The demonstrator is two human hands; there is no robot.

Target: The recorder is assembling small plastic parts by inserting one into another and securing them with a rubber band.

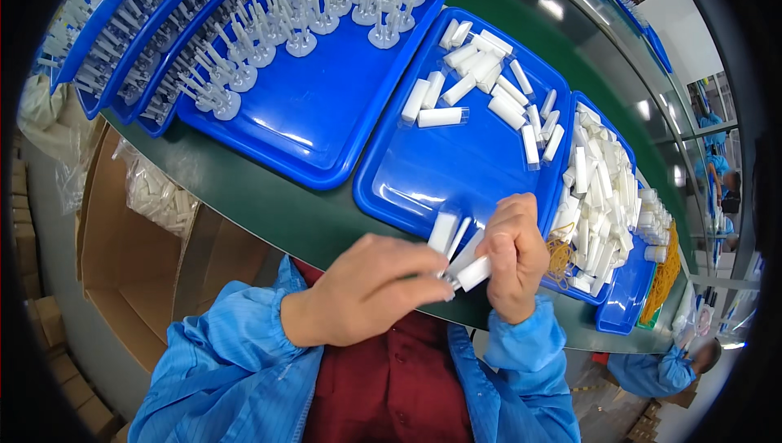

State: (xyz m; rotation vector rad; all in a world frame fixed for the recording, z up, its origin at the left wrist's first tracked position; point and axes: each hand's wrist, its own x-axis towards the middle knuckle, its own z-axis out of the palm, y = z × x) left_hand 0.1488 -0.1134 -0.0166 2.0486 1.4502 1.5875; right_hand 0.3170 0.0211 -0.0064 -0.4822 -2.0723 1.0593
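Observation:
In front of my chest, my right hand (pixel 515 257) is closed around a small white rectangular piece (pixel 474 273). My left hand (pixel 366 290) meets the near end of that piece, fingertips pinched at a small clear part (pixel 449 281); its exact shape is too small to tell. Just beyond the fingertips, more white strips (pixel 442 232) stand tilted by the near rim of the middle blue tray (pixel 391 190). Farther up in that tray lies a loose group of white rectangular pieces (pixel 486 60), some with clear plastic ends.
To the left, a blue tray (pixel 277 133) holds several clear round-based stands with upright prongs (pixel 301 42), beside more overlapping trays (pixel 122 76) of them. At right sits a tray heaped with white pieces (pixel 599 198), yellow rubber bands (pixel 560 260) alongside. A cardboard box (pixel 134 255) stands below left.

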